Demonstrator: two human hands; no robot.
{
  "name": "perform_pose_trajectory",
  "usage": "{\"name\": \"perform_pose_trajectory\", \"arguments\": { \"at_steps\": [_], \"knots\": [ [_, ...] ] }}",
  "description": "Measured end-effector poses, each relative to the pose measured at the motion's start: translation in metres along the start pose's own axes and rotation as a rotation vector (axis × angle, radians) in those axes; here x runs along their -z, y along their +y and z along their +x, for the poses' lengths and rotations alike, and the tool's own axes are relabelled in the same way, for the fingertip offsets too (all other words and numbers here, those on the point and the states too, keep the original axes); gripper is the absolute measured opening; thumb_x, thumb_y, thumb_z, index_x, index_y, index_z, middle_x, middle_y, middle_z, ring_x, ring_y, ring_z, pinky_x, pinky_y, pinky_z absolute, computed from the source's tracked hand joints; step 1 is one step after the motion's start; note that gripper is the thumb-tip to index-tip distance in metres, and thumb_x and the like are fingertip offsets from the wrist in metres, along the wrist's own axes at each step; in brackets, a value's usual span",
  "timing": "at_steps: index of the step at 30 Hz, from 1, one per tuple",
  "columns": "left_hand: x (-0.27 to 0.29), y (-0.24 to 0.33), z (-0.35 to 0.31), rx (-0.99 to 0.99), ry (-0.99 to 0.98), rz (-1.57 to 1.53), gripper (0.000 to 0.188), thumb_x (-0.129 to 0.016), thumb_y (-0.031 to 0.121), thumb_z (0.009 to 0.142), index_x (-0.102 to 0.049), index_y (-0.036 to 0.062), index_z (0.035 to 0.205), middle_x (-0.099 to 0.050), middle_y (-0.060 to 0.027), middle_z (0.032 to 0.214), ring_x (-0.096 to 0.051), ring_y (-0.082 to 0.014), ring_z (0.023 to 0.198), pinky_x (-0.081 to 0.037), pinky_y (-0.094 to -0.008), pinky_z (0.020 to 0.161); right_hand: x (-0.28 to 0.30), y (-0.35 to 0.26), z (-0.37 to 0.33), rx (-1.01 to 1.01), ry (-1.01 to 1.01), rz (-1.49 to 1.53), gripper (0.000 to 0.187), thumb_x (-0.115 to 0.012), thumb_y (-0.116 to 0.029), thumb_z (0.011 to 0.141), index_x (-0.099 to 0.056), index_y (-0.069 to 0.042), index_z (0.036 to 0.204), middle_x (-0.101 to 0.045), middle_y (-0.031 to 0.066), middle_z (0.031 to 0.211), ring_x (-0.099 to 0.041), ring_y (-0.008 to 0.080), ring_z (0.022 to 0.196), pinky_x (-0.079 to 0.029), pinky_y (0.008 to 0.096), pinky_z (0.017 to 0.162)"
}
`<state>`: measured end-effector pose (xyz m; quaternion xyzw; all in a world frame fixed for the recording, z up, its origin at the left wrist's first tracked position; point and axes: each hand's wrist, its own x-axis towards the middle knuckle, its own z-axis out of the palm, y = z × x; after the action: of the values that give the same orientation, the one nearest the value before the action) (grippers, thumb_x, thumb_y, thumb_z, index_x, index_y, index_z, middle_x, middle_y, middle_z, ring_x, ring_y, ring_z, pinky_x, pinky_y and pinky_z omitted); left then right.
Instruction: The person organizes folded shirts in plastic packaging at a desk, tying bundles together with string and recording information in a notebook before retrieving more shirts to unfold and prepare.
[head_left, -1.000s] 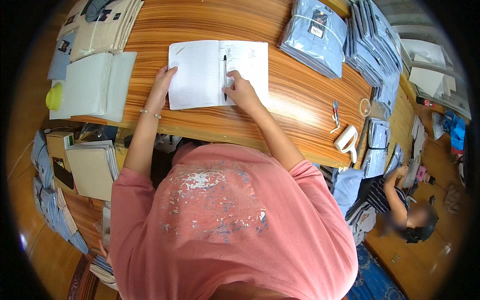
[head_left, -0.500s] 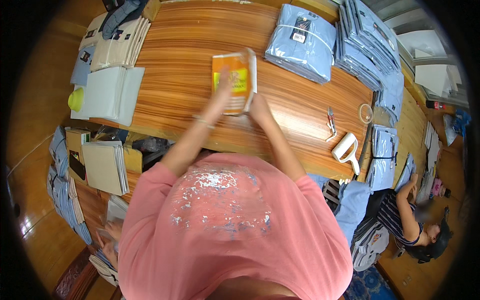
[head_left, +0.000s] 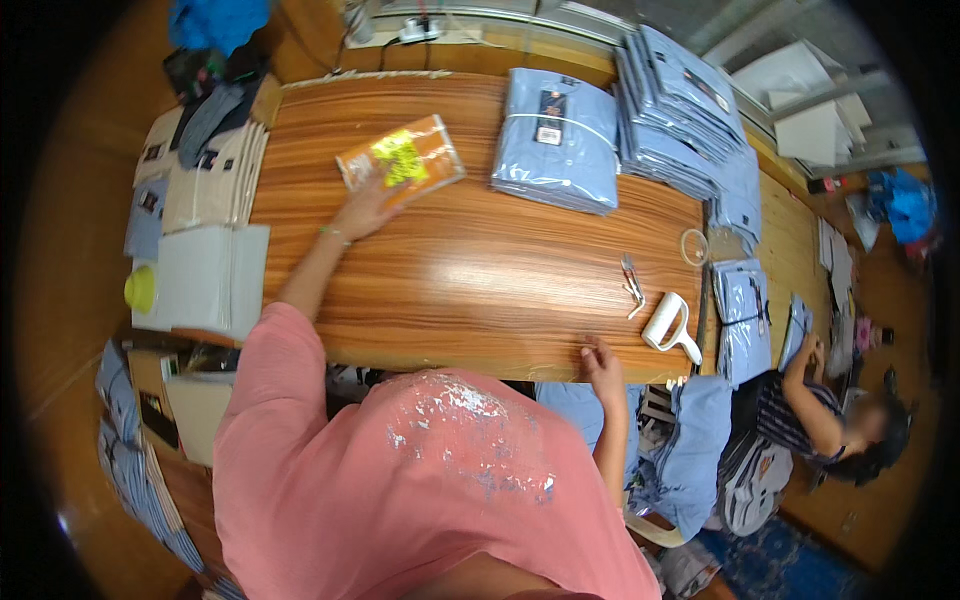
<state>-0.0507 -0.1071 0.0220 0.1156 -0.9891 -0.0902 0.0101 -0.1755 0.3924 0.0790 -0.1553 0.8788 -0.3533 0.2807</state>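
Observation:
A flat orange and yellow packet in clear wrap (head_left: 432,165) is toward the far middle-left of the wooden table, turned at an angle. My left hand (head_left: 370,207) grips its near edge, with the fingertips partly hidden against the packet. At the table's near edge, right of my body, my right hand (head_left: 602,365) holds nothing; its fingers are loosely bent and apart. Closest to that hand are a white-handled lint roller (head_left: 664,320) and a small metal snipping tool with a red part (head_left: 632,285).
Bagged blue folded shirts (head_left: 556,165) stand at the far right, beside a taller shirt stack (head_left: 670,120). A tape roll (head_left: 694,247) lies by the right edge. Beige garments (head_left: 205,185) and white sheets (head_left: 205,280) are stacked left. Another person (head_left: 800,410) works at the right.
The packet has gone from between both hands to farther left, in my left hand alone. My right hand has let go and drawn back to the near edge. The view has shifted too.

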Motion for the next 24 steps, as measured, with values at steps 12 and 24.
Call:
{"name": "perform_pose_trajectory", "arguments": {
  "at_steps": [12,24],
  "knots": [
    [0.031,-0.132,0.085,0.766,0.365,0.175,0.049,-0.050,0.020,0.087,-0.038,0.0091,0.133,-0.029,-0.0177,0.141,-0.027,-0.0360,0.129,-0.025,-0.0576,0.098,-0.016,-0.009,-0.067,-0.144,-0.067,0.023,0.033,-0.058,-0.019,0.086,-0.056,-0.001,0.113,-0.059,0.0090,0.078,-0.053,0.0157,0.070,-0.044,0.0291,0.066],
    [-0.006,0.155,0.170,0.416,0.180,-1.445,0.080,-0.063,0.042,0.082,-0.025,-0.0055,0.133,-0.045,-0.0214,0.126,-0.047,-0.0254,0.112,-0.040,-0.0343,0.093,0.026,-0.022,0.130,0.398,0.294,0.194,0.030,-0.059,-0.021,0.085,-0.059,-0.001,0.107,-0.055,0.0124,0.094,-0.053,0.0214,0.088,-0.042,0.0307,0.078]
  ]
}}
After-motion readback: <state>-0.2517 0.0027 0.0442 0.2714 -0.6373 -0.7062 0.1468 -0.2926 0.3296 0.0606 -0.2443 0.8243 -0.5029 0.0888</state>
